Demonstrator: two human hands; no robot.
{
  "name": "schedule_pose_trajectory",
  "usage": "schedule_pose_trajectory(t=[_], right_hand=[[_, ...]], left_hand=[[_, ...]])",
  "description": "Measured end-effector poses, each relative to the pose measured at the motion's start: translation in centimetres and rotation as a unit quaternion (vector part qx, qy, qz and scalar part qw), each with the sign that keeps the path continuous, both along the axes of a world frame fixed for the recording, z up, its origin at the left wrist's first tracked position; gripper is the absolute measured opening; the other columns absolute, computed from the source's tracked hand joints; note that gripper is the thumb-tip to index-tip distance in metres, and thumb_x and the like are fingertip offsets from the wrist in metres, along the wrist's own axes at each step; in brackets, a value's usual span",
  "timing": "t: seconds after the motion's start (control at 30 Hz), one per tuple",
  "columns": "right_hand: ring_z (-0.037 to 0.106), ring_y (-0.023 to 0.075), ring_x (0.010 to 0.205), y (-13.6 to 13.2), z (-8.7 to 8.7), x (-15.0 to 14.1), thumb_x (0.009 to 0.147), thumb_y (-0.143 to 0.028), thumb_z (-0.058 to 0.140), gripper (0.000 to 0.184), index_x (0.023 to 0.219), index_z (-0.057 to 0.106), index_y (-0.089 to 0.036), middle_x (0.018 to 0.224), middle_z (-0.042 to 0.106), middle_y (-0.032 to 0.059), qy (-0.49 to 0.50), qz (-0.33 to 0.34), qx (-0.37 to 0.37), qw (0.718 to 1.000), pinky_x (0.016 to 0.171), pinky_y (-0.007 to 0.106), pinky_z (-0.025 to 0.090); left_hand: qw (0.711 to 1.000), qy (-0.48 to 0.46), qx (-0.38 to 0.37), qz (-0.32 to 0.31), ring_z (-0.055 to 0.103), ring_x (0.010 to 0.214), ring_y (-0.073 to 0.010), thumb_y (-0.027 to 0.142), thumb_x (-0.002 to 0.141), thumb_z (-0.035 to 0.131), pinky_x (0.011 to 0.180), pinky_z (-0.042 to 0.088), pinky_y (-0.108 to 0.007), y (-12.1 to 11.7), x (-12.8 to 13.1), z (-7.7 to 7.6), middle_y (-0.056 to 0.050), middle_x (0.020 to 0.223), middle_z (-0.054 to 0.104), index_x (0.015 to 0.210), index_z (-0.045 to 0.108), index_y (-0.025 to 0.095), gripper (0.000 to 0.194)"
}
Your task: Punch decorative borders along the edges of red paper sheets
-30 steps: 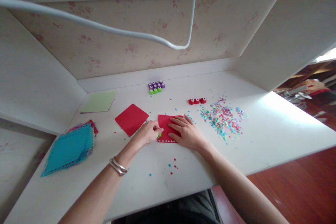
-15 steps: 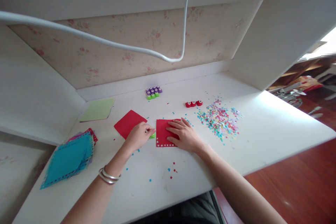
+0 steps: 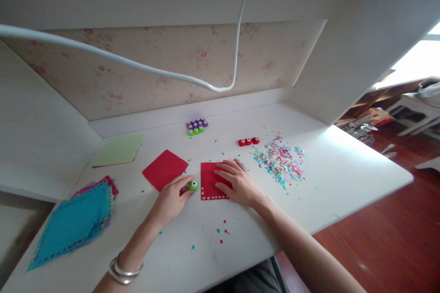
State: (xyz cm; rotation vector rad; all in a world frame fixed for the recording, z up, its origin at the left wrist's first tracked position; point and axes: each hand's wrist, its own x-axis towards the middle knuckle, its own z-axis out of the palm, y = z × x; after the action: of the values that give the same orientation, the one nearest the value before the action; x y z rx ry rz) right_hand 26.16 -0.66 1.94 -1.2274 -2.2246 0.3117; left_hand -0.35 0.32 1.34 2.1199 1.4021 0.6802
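Between the thumb and fingers of my left hand (image 3: 174,198) is a green craft punch (image 3: 193,185) with a white top, just left of a red paper square (image 3: 208,175). Small shapes are punched along that paper's bottom edge and lower left side. My right hand (image 3: 237,182) lies flat over the paper's right part with fingers spread, hiding that side. Another red sheet (image 3: 165,168), turned like a diamond, lies beyond my left hand and shows no holes.
Purple and green punches (image 3: 197,124) stand at the back, red punches (image 3: 249,141) to their right. Confetti (image 3: 282,161) is heaped on the right. Blue punched sheets (image 3: 74,224) are stacked at left, below pale green paper (image 3: 117,150). A white cable (image 3: 154,71) hangs across the top.
My left hand has drawn back slightly from the paper's edge, and the green punch now shows in its fingers. The right hand stays on the red paper. The view has shifted a little.
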Motion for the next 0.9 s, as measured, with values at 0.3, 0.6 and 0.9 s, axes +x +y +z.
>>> schedule_pose_trajectory(t=[0.3,0.6,0.9], right_hand=[[0.064,0.0191,0.103,-2.6,1.9,-2.9,0.095,-0.026,0.054,0.029,0.123,0.063,-0.023,0.116,0.069,0.0073,0.141,0.053,-0.076,0.986,0.088,0.032,0.052],[0.071,0.0188,0.082,2.7,2.6,3.6,0.086,-0.041,0.063,0.026,0.104,0.071,-0.024,0.091,0.076,0.0034,0.217,-0.167,-0.140,0.952,0.075,0.031,0.056],[0.070,0.0254,0.087,13.2,3.1,15.0,0.073,-0.045,0.067,0.031,0.093,0.076,-0.022,0.091,0.077,0.0065,0.043,-0.437,-0.129,0.889,0.072,0.032,0.050]], left_hand=[[0.995,-0.085,0.033,-0.040,0.069,0.083,-0.0172,0.023,0.090,0.058,0.081,0.058,-0.032,-1.8,3.3,0.1,-0.005,0.111,0.069,0.136,0.047,0.025,0.047],[0.988,-0.004,0.147,-0.037,0.063,0.108,-0.0243,0.026,0.095,0.052,0.095,0.053,-0.043,-2.6,3.3,-0.3,-0.008,0.115,0.067,0.116,0.063,0.023,0.024],[0.981,0.071,0.165,-0.076,0.062,0.103,-0.0257,0.018,0.093,0.054,0.092,0.051,-0.048,-2.9,3.9,-0.5,-0.007,0.108,0.069,0.103,0.070,0.022,0.020]])
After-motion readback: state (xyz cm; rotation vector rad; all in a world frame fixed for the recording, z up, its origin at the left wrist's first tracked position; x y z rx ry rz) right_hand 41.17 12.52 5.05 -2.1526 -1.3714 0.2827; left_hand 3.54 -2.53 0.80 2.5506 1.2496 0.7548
